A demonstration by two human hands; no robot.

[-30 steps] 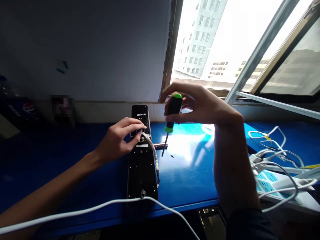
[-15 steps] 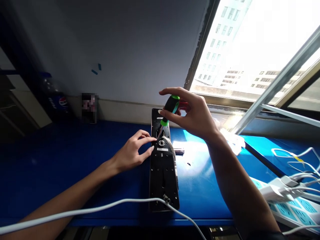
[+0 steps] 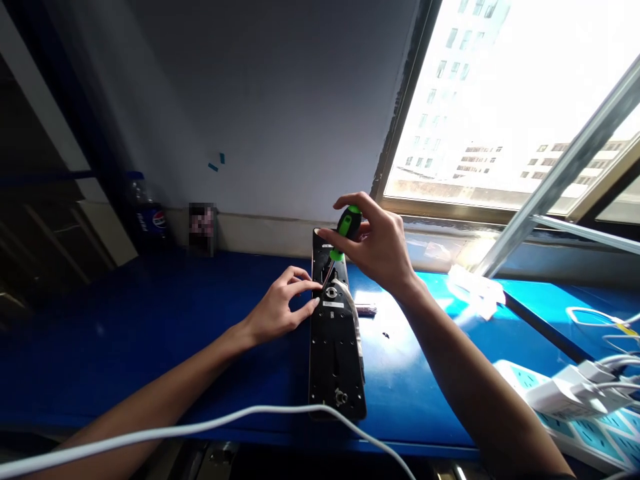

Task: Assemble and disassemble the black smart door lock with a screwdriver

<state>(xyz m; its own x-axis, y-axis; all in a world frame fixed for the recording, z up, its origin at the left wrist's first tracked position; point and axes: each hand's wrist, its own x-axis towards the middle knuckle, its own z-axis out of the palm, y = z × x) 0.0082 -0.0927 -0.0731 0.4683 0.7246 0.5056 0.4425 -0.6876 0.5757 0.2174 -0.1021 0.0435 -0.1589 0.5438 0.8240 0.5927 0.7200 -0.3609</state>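
Screwdriver (image 3: 349, 223) tip down at the black panel (image 3: 334, 363)

Your right hand (image 3: 383, 250) wraps the screwdriver on a slant, seemingly to aim its tip beside your left hand (image 3: 280, 307). That one keeps thumb and forefinger slightly apart at the panel's left edge — apparently as a guide. The panel lies on the worktop (image 3: 250, 280), centre to lower centre, probably for firm backing. A second ago, the tip hung right of the panel — now it's over it.

A screwdriver (image 3: 350, 221), blue bench (image 3: 200, 297) and power strip (image 3: 526, 377) suggest perhaps a workshop.
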